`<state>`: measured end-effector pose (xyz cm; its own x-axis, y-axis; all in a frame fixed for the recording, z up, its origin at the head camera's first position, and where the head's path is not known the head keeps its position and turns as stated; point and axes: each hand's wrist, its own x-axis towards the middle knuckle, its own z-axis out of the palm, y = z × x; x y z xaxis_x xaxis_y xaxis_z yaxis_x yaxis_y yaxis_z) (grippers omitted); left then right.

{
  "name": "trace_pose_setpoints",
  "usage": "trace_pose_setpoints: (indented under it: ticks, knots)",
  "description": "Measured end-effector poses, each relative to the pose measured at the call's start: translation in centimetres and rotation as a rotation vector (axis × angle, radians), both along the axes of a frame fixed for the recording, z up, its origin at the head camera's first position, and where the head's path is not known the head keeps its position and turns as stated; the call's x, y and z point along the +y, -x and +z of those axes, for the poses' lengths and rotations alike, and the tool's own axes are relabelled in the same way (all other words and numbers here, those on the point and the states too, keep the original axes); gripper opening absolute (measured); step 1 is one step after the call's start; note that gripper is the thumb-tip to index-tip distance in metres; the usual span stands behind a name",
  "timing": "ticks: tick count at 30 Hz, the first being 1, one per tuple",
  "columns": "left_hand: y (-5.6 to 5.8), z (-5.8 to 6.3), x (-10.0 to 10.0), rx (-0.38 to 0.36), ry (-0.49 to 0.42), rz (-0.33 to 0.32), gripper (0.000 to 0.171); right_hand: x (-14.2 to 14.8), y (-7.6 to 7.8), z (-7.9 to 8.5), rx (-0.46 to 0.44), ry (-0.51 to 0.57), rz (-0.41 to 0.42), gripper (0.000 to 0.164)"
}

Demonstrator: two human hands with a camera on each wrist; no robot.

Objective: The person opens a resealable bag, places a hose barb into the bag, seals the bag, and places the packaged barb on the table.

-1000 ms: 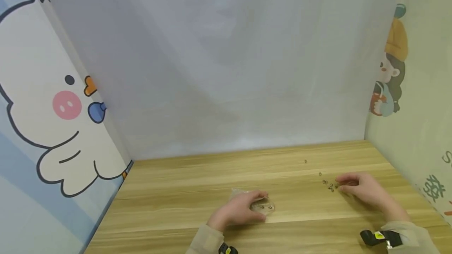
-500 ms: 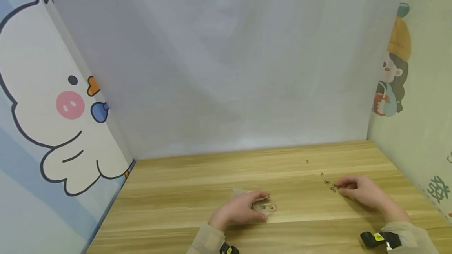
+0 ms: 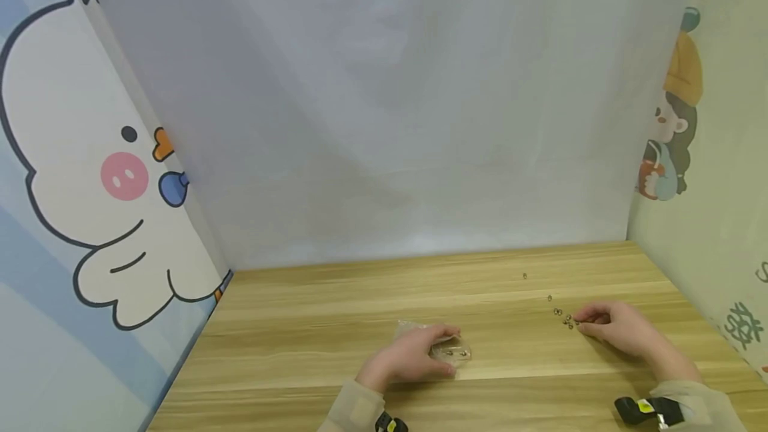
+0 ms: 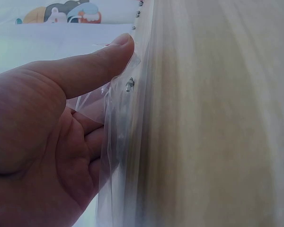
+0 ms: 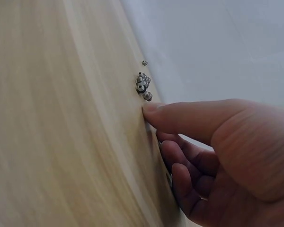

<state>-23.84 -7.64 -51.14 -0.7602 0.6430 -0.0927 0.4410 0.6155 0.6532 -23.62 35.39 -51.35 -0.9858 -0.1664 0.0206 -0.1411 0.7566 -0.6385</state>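
Observation:
My left hand (image 3: 411, 353) holds a clear plastic bag (image 4: 116, 137) on the wooden table, thumb and fingers spread at its mouth. Inside the bag lie a few small silvery metal pieces (image 3: 463, 353); one shows a collar and a narrow end in the left wrist view. To the right, my right hand (image 3: 618, 329) rests by a loose cluster of similar metal pieces (image 5: 142, 83). Its thumb and index fingertips come together on one small metal piece (image 3: 577, 323) at the cluster's edge. In the right wrist view the thumb hides that piece, and the other fingers are curled.
Stray metal pieces lie farther back, one (image 3: 525, 276) near the table's rear and another (image 3: 549, 298) nearer the cluster. The wooden table (image 3: 312, 325) ends at a pale hanging sheet (image 3: 420, 119). Printed panels stand at the left and right.
My right fingertips have lowered to the cluster and drawn together around a metal piece, pulling it slightly nearer. The left hand and bag stay in place; the head view has shifted slightly.

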Motion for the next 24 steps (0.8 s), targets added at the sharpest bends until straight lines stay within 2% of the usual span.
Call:
trace_pose_setpoints:
  ticks: [24]
  knots:
    - [-0.18,0.28,0.09,0.005,-0.004,-0.001,0.070,-0.13,-0.23,-0.05,0.054,-0.049,-0.003,0.011]
